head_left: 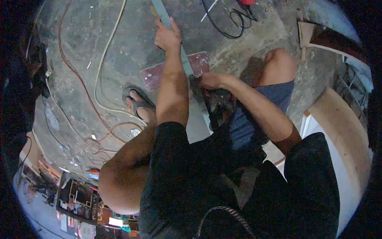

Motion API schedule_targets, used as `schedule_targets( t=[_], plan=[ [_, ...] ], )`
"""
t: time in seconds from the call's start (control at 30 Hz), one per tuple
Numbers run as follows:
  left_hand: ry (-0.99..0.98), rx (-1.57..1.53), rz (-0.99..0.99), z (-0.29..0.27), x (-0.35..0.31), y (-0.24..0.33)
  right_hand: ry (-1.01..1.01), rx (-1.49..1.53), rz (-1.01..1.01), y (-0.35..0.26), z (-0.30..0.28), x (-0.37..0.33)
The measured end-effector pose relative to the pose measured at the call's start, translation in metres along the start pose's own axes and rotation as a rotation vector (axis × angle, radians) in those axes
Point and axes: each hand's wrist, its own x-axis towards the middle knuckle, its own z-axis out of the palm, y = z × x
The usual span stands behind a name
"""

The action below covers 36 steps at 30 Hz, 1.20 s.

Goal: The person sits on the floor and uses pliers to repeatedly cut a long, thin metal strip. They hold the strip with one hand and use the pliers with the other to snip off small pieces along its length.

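Note:
A long, flat grey-green bar [184,59] runs from the top of the view down between my legs. Near its far end, my left hand [167,38] is closed around it, with fingers and thumb on opposite edges. My right hand [211,81] is closed beside the bar, nearer to me, next to a dark object [195,81] lying against the bar's edge. Shadow and the fingers hide what this hand grips. Under the bar lies a worn, paint-spotted dark red board [153,76] on the concrete floor.
A white cable [96,85] and an orange cord [77,73] snake over the floor at left, tangling near my sandalled foot [139,103]. A black cord [234,35] coils at the far right near a red object [247,2]. Curved-looking wooden panels [338,131] stand at right.

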Motion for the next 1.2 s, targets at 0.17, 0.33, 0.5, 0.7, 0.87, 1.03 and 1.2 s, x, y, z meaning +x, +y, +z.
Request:
schedule_targets(
  t=[0.17, 0.33, 0.5, 0.7, 0.87, 1.03, 1.2],
  plan=[
    [0.031, -0.002, 0.002, 0.002, 0.01, -0.022, 0.101, 0.763, 0.68, -0.108, -0.043, -0.042],
    [-0.072, -0.056, -0.01, -0.009, 0.012, -0.024, 0.5, 0.453, 0.449, -0.068, -0.04, -0.057],
    [-0.14, -0.231, 0.119, -0.014, -0.015, -0.035, 0.478, 1.194, 0.426, -0.083, -0.033, -0.082],
    [0.155, -0.217, 0.159, -0.003, 0.031, -0.04, 0.422, 1.157, 0.38, -0.056, -0.009, -0.103],
    [-0.149, -0.362, 0.201, -0.041, 0.085, -0.029, 0.361, 1.172, 0.364, -0.064, 0.004, -0.113],
    [-0.191, -0.161, 0.152, -0.046, 0.018, -0.047, 0.311, 0.845, 0.417, -0.073, 0.009, -0.107],
    [-0.277, -0.466, -0.008, -0.022, -0.026, -0.068, 0.176, 0.841, 0.362, -0.07, 0.017, -0.085]
  ],
)
